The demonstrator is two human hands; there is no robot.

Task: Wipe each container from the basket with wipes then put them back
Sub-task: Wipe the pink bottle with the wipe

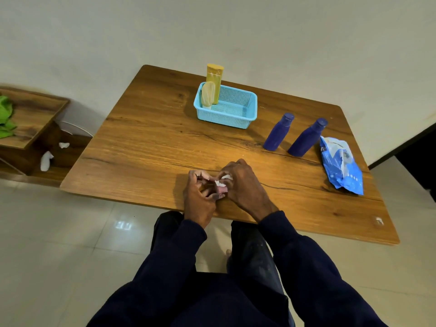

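Near the table's front edge my left hand (200, 197) grips a small pink container (222, 190), mostly hidden by my fingers. My right hand (243, 182) holds a crumpled white wipe (223, 180) against the container. A light blue basket (226, 107) stands at the back of the table with a tall yellow bottle (214, 82) and a smaller pale yellow bottle (207, 94) upright in its left end. Two dark blue bottles (278, 132) (306, 138) stand on the table to the right of the basket. A blue wipes pack (341, 165) lies at the right edge.
The wooden table (153, 142) stands against a pale wall. A low wooden shelf (30, 119) at the left holds green cloth (6, 116). Crumpled white wipes (47, 160) lie on its lower ledge. Tiled floor lies below, with my legs under the table's front edge.
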